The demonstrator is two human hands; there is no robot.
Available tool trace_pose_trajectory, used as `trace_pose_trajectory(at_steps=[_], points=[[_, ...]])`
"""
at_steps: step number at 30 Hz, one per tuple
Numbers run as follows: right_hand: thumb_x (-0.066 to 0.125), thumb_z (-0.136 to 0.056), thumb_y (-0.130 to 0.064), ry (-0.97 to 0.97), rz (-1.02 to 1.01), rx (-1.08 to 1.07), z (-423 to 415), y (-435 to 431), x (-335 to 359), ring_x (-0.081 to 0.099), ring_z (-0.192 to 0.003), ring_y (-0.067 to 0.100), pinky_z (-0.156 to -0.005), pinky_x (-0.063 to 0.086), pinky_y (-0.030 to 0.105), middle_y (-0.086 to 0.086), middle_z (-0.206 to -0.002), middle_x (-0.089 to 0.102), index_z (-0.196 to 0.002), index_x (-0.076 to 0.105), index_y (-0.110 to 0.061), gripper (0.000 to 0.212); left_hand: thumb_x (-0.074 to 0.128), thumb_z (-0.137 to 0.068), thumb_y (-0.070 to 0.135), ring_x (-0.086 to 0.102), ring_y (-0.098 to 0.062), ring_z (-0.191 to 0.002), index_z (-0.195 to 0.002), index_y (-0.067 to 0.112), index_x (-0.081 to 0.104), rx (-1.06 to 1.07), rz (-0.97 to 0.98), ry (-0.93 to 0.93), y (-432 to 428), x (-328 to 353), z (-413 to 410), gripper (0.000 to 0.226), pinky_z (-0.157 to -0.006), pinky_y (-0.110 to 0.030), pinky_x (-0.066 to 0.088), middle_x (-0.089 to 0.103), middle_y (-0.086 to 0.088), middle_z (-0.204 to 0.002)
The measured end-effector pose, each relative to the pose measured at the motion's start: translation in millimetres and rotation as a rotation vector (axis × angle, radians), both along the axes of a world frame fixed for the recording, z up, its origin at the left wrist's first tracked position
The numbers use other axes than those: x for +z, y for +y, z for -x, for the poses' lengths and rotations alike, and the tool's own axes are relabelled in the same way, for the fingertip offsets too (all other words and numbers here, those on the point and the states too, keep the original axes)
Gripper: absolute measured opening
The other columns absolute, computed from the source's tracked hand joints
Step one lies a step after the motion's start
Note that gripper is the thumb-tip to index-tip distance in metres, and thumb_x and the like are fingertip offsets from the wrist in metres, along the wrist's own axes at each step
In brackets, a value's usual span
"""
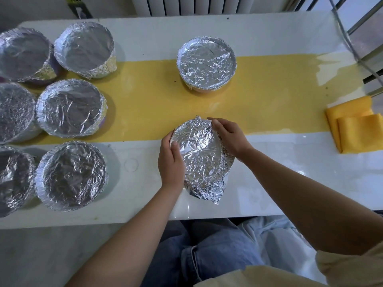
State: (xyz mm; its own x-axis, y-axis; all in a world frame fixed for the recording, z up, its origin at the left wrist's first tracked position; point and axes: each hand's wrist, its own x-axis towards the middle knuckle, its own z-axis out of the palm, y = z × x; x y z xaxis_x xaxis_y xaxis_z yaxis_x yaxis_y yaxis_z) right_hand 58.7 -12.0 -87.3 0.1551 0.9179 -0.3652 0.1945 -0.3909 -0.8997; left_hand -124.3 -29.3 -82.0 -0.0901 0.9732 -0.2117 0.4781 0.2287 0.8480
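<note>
Outer column of bowls (14, 112): we see three foil-covered bowls at the left edge of the table (290, 162), each partly cut off by the frame.
Inner column of bowls (70, 107): three more foil-covered bowls stand upright just beside the outer ones, running from the far left corner towards the near edge. The far two are on the yellow strip (145, 96) and the near one is on the white surface.
Left hand (171, 160): we grip the left side of the held bowl (199, 154), thumb lying on its foil top and fingers curled round behind the rim.
Held bowl: it is wrapped in crumpled foil and tilted, its top facing us. It sits between both hands, midway along the table, over the near border of the yellow strip. We cannot tell whether its underside touches the table.
Foil flap (213, 193): a loose corner hangs from the bowl's near side, towards the near edge.
Right hand (229, 137): our fingers curl over the far right rim, pressing the foil there.
Far bowl (206, 63): foil-covered and upright, it stands on the strip's far side, well apart from the hands.
Yellow cloth (354, 129): it lies folded at the right edge.
</note>
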Motion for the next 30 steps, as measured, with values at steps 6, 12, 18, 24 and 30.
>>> trace_pose_trajectory(at_steps=[6,12,18,24,30], points=[[0.058,-0.097,-0.028,-0.289,-0.174,-0.232,5,-16,3,0.057,-0.113,0.013,-0.090,0.044,0.025,0.002,-0.124,0.060,-0.130,0.058,-0.015,0.035,0.040,-0.095,0.022,0.061,-0.027,-0.079,-0.102,0.016,0.050,0.131,0.084,0.234,-13,5,14,0.013,-0.063,-0.034,0.037,0.064,-0.001,-0.088],[0.054,-0.096,-0.023,-0.383,-0.358,-0.144,23,-50,7,0.052,-0.119,0.015,-0.099,0.039,0.023,0.005,-0.128,0.057,-0.129,0.056,-0.009,0.036,0.041,-0.088,0.034,0.044,-0.027,-0.128,-0.120,0.008,0.053,-0.034,-0.193,0.268,-10,8,23,0.043,-0.101,-0.039,0.037,0.047,-0.010,-0.136],[0.055,-0.099,-0.017,-0.202,-0.175,-0.228,29,-53,10,0.058,-0.062,-0.007,-0.067,0.042,0.008,-0.009,-0.094,0.069,-0.129,0.062,-0.012,0.031,0.038,-0.104,0.022,0.047,-0.019,-0.129,-0.143,0.014,0.046,-0.492,-0.218,0.188,26,7,12,0.040,-0.103,-0.028,0.038,0.052,-0.003,-0.142],[0.051,-0.101,-0.016,-0.083,-0.125,-0.328,27,-47,-1,0.038,-0.051,0.000,-0.055,0.034,0.015,-0.014,-0.057,0.046,-0.118,0.069,-0.013,0.026,0.041,-0.102,0.018,0.062,-0.016,-0.091,-0.126,0.017,0.062,-0.385,-0.174,0.071,36,-6,11,0.032,-0.074,-0.028,0.046,0.069,0.001,-0.104],[0.043,-0.104,-0.020,-0.017,-0.093,-0.294,25,-42,-3,0.030,-0.052,0.001,-0.053,0.029,0.016,-0.017,-0.052,0.034,-0.117,0.067,-0.016,0.028,0.042,-0.102,0.017,0.045,-0.007,-0.056,-0.115,0.020,0.068,-0.302,-0.089,0.002,40,-12,10,0.029,-0.058,-0.032,0.040,0.052,0.013,-0.065]])
